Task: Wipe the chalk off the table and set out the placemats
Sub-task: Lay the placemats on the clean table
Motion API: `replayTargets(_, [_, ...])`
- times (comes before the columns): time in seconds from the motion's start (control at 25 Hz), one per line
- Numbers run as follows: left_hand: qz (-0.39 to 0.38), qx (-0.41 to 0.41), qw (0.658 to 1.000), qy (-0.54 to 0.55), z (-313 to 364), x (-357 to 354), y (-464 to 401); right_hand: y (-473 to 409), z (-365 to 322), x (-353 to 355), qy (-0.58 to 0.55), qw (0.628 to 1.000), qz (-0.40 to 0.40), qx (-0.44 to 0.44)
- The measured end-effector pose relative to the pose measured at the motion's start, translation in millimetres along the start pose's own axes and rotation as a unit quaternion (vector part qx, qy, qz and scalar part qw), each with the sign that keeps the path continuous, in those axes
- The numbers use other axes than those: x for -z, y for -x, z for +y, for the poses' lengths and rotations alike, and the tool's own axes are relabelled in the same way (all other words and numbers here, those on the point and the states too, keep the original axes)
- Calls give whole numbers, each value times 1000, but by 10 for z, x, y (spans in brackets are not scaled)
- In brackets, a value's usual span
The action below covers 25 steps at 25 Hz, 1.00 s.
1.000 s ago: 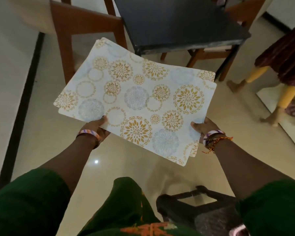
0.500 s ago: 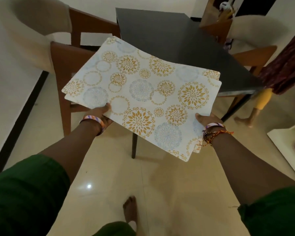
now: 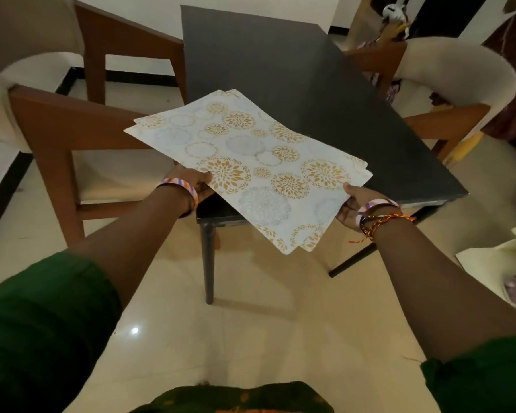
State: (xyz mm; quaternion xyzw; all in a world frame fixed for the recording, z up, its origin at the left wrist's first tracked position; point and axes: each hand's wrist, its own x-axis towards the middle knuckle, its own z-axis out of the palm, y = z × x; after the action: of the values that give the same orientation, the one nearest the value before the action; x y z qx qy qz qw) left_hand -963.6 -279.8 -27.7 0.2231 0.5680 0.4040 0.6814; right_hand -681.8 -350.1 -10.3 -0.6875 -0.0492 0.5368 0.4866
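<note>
I hold a stack of placemats over the near corner of the dark bench, my left hand pinching one edge and my right hand the other. A wooden chair stands left of the bench, another chair right of it.

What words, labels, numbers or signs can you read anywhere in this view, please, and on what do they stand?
None: no readable text shows.
The stack of white placemats, held by the left hand and right hand, bears only gold and grey flower circles.
The dark rectangular table shows no markings.
The orange pattern on the green garment is cut off, unreadable.
</note>
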Motion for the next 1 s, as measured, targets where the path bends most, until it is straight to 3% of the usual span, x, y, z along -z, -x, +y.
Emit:
replayTargets(0.08, [33,-19,999,1,6,-91,-76,-239,-186,44,-31,999,-1,9])
replayTargets(0.16, [86,-34,992,-81,-2,-134,-203,-485,-341,99,-13,999,-13,28])
replayTargets(0.24, [184,-34,957,-220,-24,-233,-281,-725,-513,202,23,998,-40,48])
replayTargets(0.32, [270,-42,931,-243,-80,-448,-311,-939,-716,333,101,991,-65,63])
replayTargets(0.36, [299,-53,903,-305,-136,-605,-303,-1022,-828,403,156,982,-84,68])
replayTargets(0.4, [303,-53,885,-348,-154,-778,-277,-1086,-927,473,209,970,-109,67])
replayTargets(0.48, [328,-27,890,-315,-215,-1078,-230,-1213,-1147,620,285,943,-163,50])
replayTargets(0.6, [337,-53,818,-463,-318,-1208,-301,-1424,-1410,744,346,921,-174,45])
replayTargets(0.64, [362,-59,803,-469,-378,-1153,-365,-1502,-1487,769,352,920,-164,48])
replayTargets(0.72, [425,-88,816,-382,-446,-1051,-522,-1673,-1630,804,347,924,-151,51])
replayTargets(0.88, [521,-78,764,-373,-413,-1257,-618,-2056,-1995,797,308,937,-163,30])
replayTargets(1.0, [509,-105,754,-402,-278,-1767,-736,-2286,-2210,682,301,939,-165,20])
